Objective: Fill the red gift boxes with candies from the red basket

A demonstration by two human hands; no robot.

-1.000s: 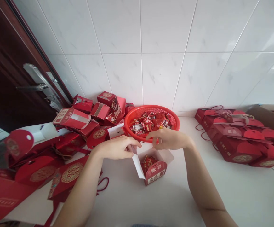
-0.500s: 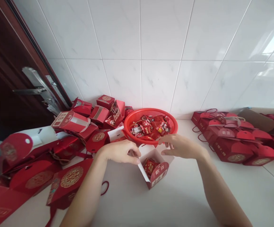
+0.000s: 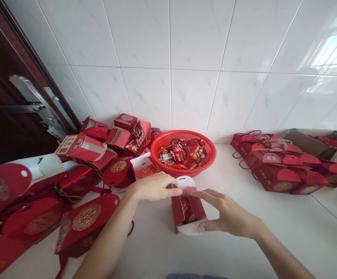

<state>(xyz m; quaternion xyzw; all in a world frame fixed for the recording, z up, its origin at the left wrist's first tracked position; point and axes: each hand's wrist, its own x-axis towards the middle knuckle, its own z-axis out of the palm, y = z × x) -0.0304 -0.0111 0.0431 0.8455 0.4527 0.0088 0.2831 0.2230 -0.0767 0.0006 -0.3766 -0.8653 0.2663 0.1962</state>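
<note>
A small red gift box [image 3: 177, 211] stands on the white surface in front of me, with red wrapped sweets [image 3: 187, 209] showing through its top. Its two red side flaps lean inward; a white end flap [image 3: 186, 181] stands at the far end and another folds out at the near end. My left hand [image 3: 157, 188] is at the far left corner, fingers bent over the left flap. My right hand [image 3: 226, 213] spans the right side, fingertips on the right flap and thumb on the near white flap. Behind the box is a red plastic basket [image 3: 154, 153] of wrapped sweets.
Red gift boxes [image 3: 87, 217] lie piled loosely on the left, near a dark door with a metal handle [image 3: 35, 104]. Closed red boxes [image 3: 279, 176] stand in rows on the right, with a cardboard carton [image 3: 300, 143] behind. A tiled wall [image 3: 191, 97] bounds the back.
The gift box has been turned, and its red side flaps now lean inward over the sweets. My right hand has come down and forward onto the flaps; my left hand stays at the box's left.
</note>
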